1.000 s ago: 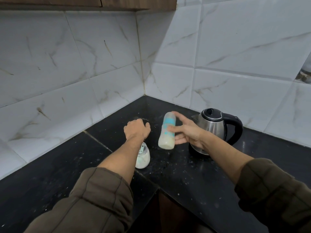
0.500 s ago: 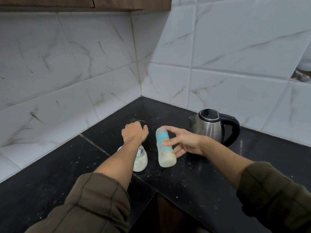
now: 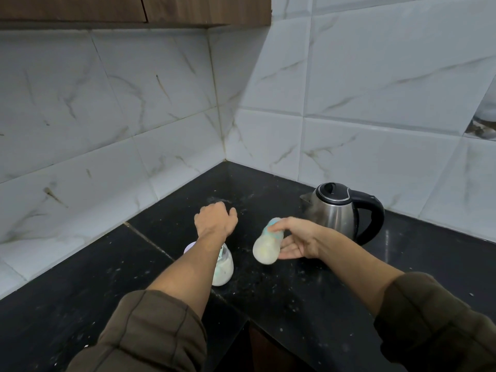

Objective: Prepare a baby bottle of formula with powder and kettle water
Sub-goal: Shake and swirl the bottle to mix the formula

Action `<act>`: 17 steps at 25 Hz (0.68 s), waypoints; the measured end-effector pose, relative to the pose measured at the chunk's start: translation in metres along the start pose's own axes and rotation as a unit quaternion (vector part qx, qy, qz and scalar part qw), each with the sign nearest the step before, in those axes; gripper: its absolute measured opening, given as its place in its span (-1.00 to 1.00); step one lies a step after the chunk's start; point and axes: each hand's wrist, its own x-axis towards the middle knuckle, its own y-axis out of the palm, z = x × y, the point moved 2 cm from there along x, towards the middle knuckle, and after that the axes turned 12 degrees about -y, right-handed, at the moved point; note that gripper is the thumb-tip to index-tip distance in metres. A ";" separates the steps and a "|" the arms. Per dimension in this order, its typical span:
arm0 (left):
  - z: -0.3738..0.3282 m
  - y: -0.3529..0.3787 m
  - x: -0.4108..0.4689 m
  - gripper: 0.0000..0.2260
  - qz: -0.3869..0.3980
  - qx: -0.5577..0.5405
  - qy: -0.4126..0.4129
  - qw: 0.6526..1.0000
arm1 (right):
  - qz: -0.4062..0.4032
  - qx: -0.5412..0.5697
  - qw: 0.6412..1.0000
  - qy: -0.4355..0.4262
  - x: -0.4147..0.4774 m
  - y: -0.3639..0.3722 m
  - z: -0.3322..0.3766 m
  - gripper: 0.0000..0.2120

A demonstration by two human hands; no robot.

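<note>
My right hand (image 3: 298,241) grips a baby bottle (image 3: 267,247) with a teal collar, filled with milky formula. The bottle is blurred and tilted, its base swung toward me and its top away. My left hand (image 3: 214,220) hovers as a loose fist over the black counter (image 3: 308,285), holding nothing that I can see. Under my left forearm stands a rounded powder jar (image 3: 224,271) with white contents and a pale lid edge, partly hidden by the arm. A steel kettle (image 3: 335,212) with a black lid and handle stands just behind my right hand.
The counter forms a corner against white marble wall tiles (image 3: 161,130). Wooden cabinets (image 3: 134,9) hang above. The counter's inner front edge (image 3: 249,322) drops off between my arms. Pale specks of powder dot the dark surface.
The bottle has tipped from near upright to a slant and blurred with motion in my right hand. My left fist stays in place. The camera has tilted up slightly.
</note>
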 end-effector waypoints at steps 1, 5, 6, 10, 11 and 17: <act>0.000 0.000 0.000 -0.63 0.001 0.001 -0.001 1.000 | 0.030 -0.019 0.999 0.008 0.000 0.003 -0.001 -0.33; 0.002 0.000 0.002 -0.62 0.003 0.003 -0.005 1.000 | 0.009 -0.022 1.000 0.009 0.001 0.001 0.003 -0.35; 0.002 -0.001 0.002 -0.62 0.001 0.004 -0.005 1.000 | -0.012 -0.016 1.000 0.004 0.002 -0.002 0.004 -0.36; -0.001 -0.003 0.000 -0.62 0.000 0.004 -0.004 1.000 | 0.095 -0.044 0.994 -0.003 -0.005 0.008 0.007 -0.40; -0.001 -0.003 0.000 -0.62 0.001 0.004 -0.002 1.000 | 0.099 -0.051 0.994 -0.010 -0.005 0.009 0.008 -0.41; 0.001 -0.001 -0.001 -0.60 0.006 0.007 -0.007 1.000 | 0.040 -0.042 0.998 0.002 -0.003 0.005 0.008 -0.51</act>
